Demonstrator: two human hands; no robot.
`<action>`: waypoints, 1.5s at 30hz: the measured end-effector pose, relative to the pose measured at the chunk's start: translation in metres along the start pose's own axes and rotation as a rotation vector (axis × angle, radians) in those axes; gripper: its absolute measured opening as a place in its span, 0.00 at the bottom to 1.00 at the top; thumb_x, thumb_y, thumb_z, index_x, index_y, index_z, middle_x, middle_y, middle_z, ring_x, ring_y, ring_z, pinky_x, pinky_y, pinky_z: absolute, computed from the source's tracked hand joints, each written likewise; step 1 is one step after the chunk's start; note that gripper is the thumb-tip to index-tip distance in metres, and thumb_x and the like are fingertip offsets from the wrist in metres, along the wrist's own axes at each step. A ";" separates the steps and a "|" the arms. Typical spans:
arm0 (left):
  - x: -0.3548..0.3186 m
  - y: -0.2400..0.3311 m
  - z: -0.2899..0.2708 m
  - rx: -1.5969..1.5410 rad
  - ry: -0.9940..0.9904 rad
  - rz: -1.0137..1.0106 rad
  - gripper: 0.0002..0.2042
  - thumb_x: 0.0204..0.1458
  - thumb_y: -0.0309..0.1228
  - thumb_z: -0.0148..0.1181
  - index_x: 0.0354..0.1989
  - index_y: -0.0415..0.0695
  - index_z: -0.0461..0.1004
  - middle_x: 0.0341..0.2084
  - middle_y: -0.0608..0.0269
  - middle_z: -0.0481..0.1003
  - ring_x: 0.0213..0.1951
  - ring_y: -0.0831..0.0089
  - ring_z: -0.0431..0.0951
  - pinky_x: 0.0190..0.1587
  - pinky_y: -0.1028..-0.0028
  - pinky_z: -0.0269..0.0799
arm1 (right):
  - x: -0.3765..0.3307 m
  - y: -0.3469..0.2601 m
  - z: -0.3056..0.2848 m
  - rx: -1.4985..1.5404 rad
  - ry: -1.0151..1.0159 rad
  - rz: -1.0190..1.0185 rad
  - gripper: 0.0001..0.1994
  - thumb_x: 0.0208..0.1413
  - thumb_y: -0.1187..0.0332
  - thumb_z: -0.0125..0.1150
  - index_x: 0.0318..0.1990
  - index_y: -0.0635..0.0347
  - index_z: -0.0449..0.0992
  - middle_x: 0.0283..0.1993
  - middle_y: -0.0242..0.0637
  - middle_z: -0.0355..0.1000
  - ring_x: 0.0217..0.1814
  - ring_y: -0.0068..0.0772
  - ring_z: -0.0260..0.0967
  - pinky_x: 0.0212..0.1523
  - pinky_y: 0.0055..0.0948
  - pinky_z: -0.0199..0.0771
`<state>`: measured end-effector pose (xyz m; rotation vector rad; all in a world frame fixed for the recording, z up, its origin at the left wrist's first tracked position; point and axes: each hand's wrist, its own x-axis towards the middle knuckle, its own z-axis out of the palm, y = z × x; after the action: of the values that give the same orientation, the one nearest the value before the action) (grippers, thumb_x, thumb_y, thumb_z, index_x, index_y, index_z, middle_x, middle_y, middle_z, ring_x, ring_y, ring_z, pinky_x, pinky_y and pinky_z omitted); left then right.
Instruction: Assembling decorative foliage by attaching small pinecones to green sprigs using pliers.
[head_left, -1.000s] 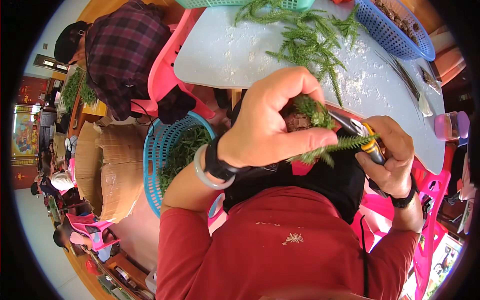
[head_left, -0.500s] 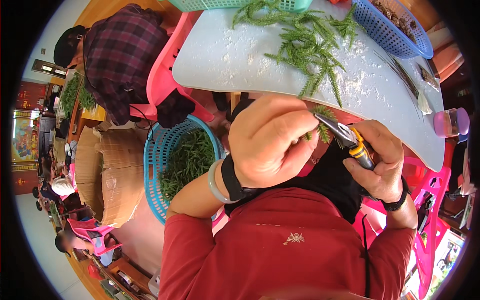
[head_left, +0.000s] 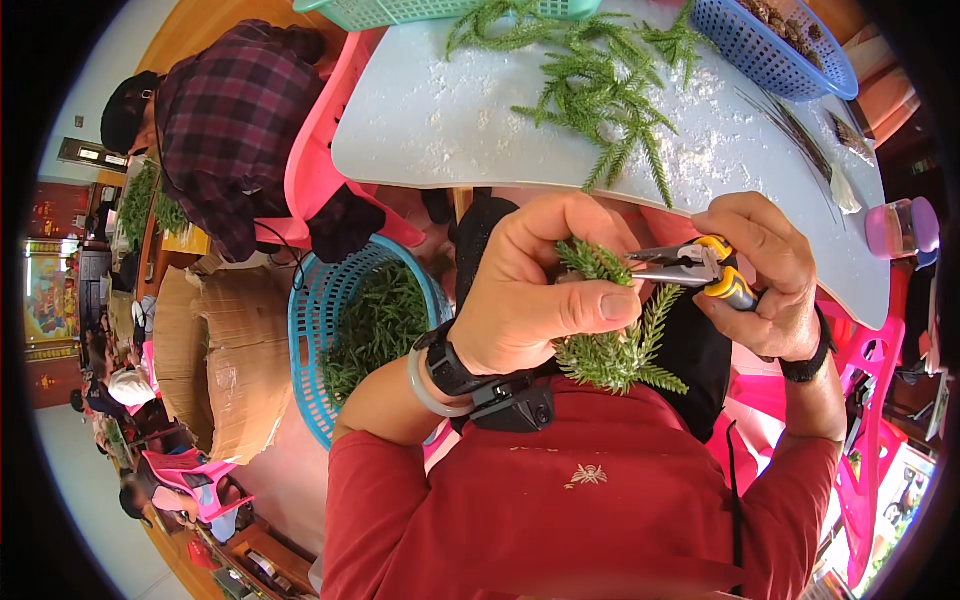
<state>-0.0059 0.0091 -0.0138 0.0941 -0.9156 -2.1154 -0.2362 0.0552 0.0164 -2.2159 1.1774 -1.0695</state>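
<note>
Since half a second ago, the left hand (head_left: 535,305) has rolled so its thumb lies uppermost, baring more foliage, and the needle-nose pliers (head_left: 690,268) have swung nearly level. Leftmost of three baskets is a turquoise one (head_left: 312,350) of greenery, then a mint one (head_left: 400,10). Curled closed, the left hand pinches one needle-leaved sprig bunch (head_left: 607,362) before the red shirt; it looks light and springy, likely easily crushed, so the hidden stem base seems the best hold. One pair of pliers follows, jaws slightly parted; whether they bite anything, I cannot tell. The right hand (head_left: 778,270) wraps the handles. Further right: one jar (head_left: 898,230).
</note>
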 end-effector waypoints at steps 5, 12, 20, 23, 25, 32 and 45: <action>0.000 -0.001 0.001 -0.033 0.059 0.009 0.10 0.45 0.19 0.65 0.32 0.40 0.69 0.29 0.62 0.73 0.29 0.78 0.74 0.29 0.80 0.69 | -0.002 0.001 0.005 -0.047 0.047 -0.003 0.23 0.34 0.76 0.66 0.45 0.66 0.75 0.38 0.42 0.70 0.35 0.35 0.71 0.36 0.26 0.71; -0.001 0.019 -0.013 1.753 -0.198 0.994 0.25 0.36 0.18 0.67 0.47 0.39 0.67 0.33 0.54 0.69 0.24 0.64 0.69 0.29 0.67 0.66 | -0.006 -0.010 0.011 0.044 0.021 0.137 0.21 0.37 0.75 0.67 0.45 0.66 0.74 0.37 0.41 0.71 0.34 0.33 0.71 0.35 0.25 0.70; 0.001 0.028 -0.009 1.128 -0.087 0.535 0.16 0.58 0.33 0.45 0.34 0.31 0.74 0.41 0.41 0.71 0.38 0.58 0.75 0.46 0.63 0.70 | -0.010 -0.001 0.010 0.096 0.040 0.125 0.21 0.37 0.75 0.66 0.44 0.67 0.74 0.36 0.42 0.71 0.34 0.35 0.71 0.35 0.26 0.70; 0.006 0.026 -0.009 0.400 0.042 0.070 0.16 0.53 0.31 0.54 0.44 0.28 0.68 0.43 0.40 0.70 0.39 0.64 0.76 0.43 0.70 0.72 | -0.010 -0.001 0.009 0.094 0.015 0.112 0.21 0.37 0.75 0.65 0.44 0.66 0.74 0.36 0.42 0.71 0.33 0.35 0.70 0.35 0.26 0.70; 0.010 0.034 -0.015 0.308 -0.039 -0.116 0.21 0.50 0.30 0.58 0.48 0.28 0.64 0.44 0.42 0.71 0.41 0.67 0.76 0.42 0.73 0.73 | -0.008 -0.004 0.009 0.052 -0.007 0.092 0.21 0.36 0.74 0.65 0.44 0.66 0.74 0.36 0.42 0.71 0.33 0.35 0.70 0.34 0.26 0.69; 0.007 0.027 -0.013 0.721 -0.105 -0.008 0.13 0.49 0.21 0.57 0.43 0.33 0.69 0.35 0.57 0.76 0.35 0.72 0.76 0.39 0.77 0.69 | -0.011 -0.001 0.016 0.015 0.039 0.115 0.21 0.36 0.75 0.65 0.44 0.66 0.74 0.37 0.42 0.72 0.32 0.33 0.70 0.34 0.25 0.69; 0.011 0.027 -0.012 1.363 -0.126 0.499 0.16 0.38 0.27 0.64 0.38 0.35 0.75 0.45 0.45 0.69 0.38 0.62 0.74 0.36 0.74 0.70 | -0.013 0.000 0.021 0.069 0.053 0.210 0.22 0.36 0.75 0.65 0.44 0.66 0.74 0.35 0.41 0.72 0.34 0.33 0.71 0.35 0.25 0.69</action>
<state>0.0085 -0.0170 -0.0030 0.3694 -2.0396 -0.7649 -0.2241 0.0659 -0.0022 -1.9718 1.3414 -1.0706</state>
